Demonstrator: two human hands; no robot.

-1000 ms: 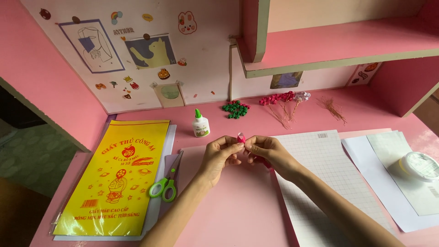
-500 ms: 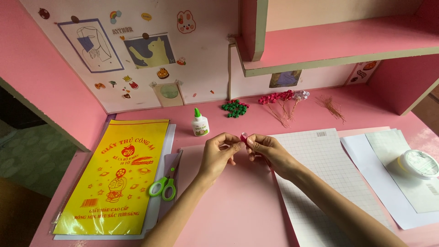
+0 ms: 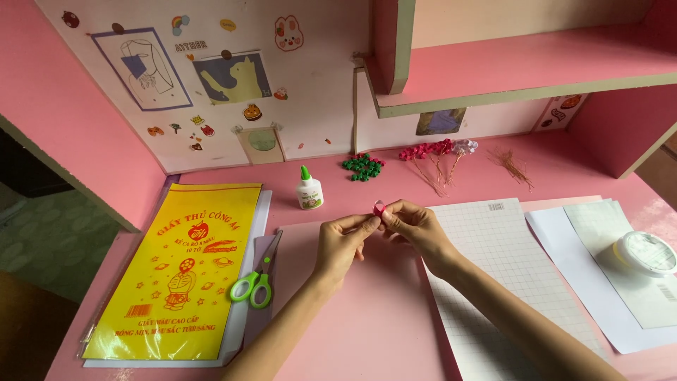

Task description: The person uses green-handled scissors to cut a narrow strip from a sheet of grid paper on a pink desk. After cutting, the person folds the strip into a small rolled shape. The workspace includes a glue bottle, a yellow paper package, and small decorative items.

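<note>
Near the left edge, green-handled scissors (image 3: 255, 286) lie beside the yellow paper pack (image 3: 176, 271). At mid-desk the left hand (image 3: 343, 240) and right hand (image 3: 416, 227) meet, fingertips pinched shut on a small pink paper piece (image 3: 379, 207). It could unroll if either pinch loosens. The glue bottle (image 3: 309, 189) stands beyond.

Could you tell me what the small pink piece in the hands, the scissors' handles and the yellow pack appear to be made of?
Small pink piece: probably paper, thin and matte, pinched between the left hand and right hand.
Scissors' handles: likely plastic, smooth, uniformly green.
Yellow pack: seemingly paper sheets in a clear glossy plastic sleeve; glare streaks its edge.
</note>
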